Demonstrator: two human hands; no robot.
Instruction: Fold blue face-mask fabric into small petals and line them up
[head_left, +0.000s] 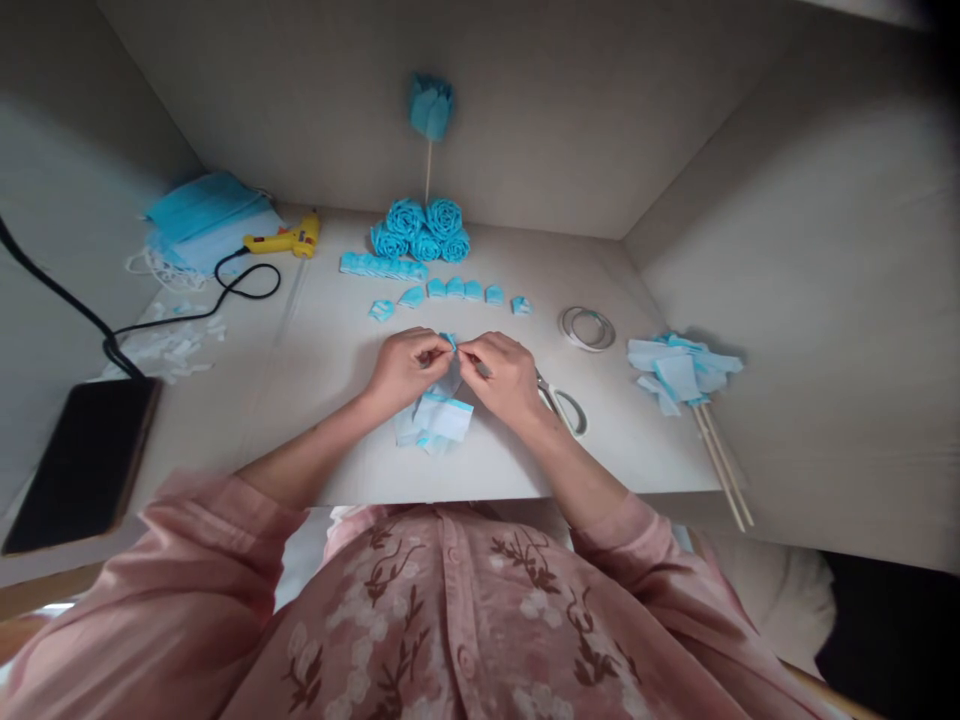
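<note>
My left hand and my right hand meet over the middle of the table, fingertips pinched together on a small blue piece of fabric. Most of that piece is hidden by the fingers. Just below them lie loose white and blue fabric scraps. Scissors rest partly behind my right wrist, handles toward me. Beyond my hands a row of small blue petal-shaped pieces is laid out, with a longer blue strip of similar pieces behind it.
Several blue fabric roses and a blue flower on a stick stand at the back. Left are face masks, a yellow glue gun, white scraps and a phone. Right are tape rolls and fabric-topped sticks.
</note>
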